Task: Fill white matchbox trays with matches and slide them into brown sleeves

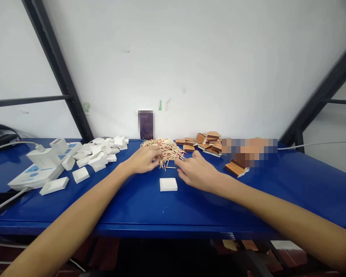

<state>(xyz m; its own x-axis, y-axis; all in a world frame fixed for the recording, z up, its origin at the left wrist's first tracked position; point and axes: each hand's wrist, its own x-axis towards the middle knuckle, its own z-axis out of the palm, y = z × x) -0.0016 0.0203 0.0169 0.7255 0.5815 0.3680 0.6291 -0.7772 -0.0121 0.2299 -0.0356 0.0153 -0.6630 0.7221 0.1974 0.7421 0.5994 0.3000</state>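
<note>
Nearest my camera, two bare forearms cross the front edge of a blue tabletop point(196, 215), one from each lower corner. The left hand point(145, 159) is at the left side of a loose heap of matches point(168, 148), fingers curled; I cannot tell from here whether they grip any. The right hand point(197, 171) is at the heap's right front edge, fingers bent; whether they pinch a match I cannot make out either. A small white tray point(168, 184) sits just in front of the heap, between the hands.

Surface, left: a pile of white trays point(100, 152) beside a power strip point(24, 177) with plugged-in adapters. Right: stacked brown matchboxes point(210, 143), plus a pixelated patch I cannot read. Room: I note a pale, scuffed wall point(207, 69) behind, dark metal posts point(53, 61) slanting at both sides, and a blurred dark rectangle point(146, 125) upright behind the matches.
</note>
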